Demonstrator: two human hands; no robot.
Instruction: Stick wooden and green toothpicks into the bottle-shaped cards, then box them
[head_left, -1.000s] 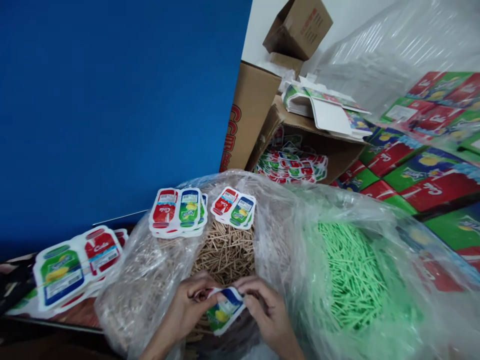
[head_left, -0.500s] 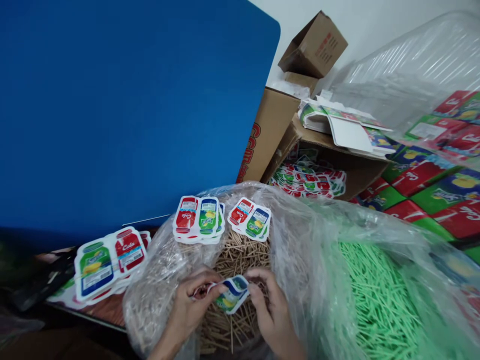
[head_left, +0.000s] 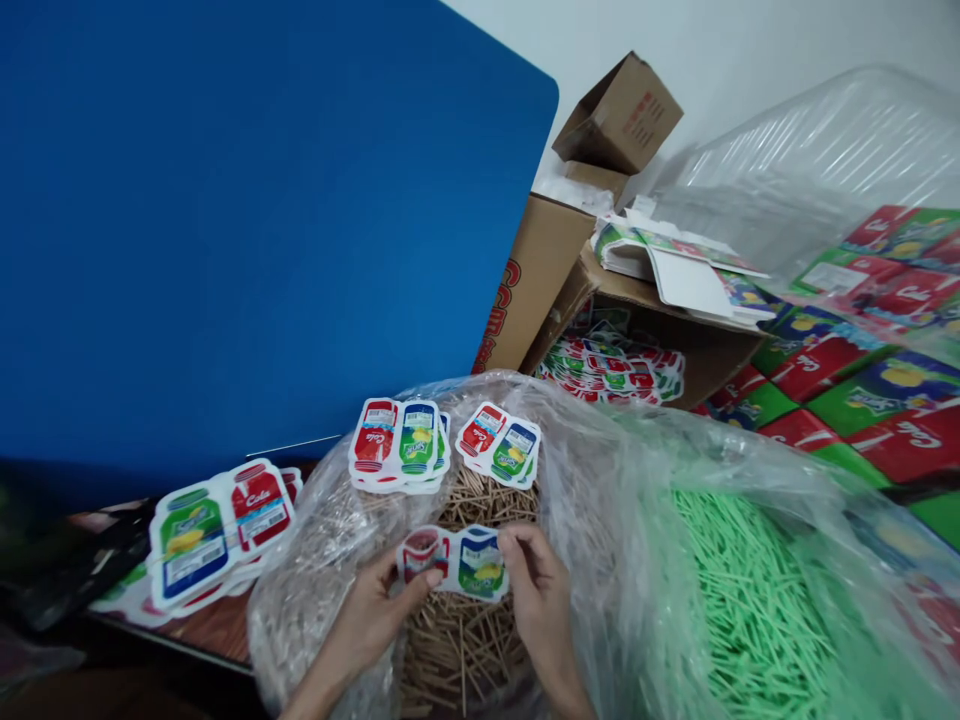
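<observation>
My left hand point(head_left: 382, 615) and my right hand point(head_left: 534, 590) pinch the two ends of a small printed card point(head_left: 453, 562) with a red bottle picture and a green-blue one. I hold it flat, face up, above a clear plastic bag of brown wooden sticks point(head_left: 457, 640). Two small stacks of the same cards point(head_left: 399, 445) point(head_left: 499, 444) lie on the far side of that bag's opening. Another stack of larger cards point(head_left: 214, 528) rests on the table at the left.
A clear bag of green sticks point(head_left: 742, 590) lies to the right. Behind stand a blue panel point(head_left: 247, 220), cardboard boxes point(head_left: 540, 280) with more cards point(head_left: 615, 365) inside, and red-green printed cartons point(head_left: 862, 370) under plastic wrap.
The card was bent between my fingers; now it is spread flat and raised a little. The view has shifted slightly.
</observation>
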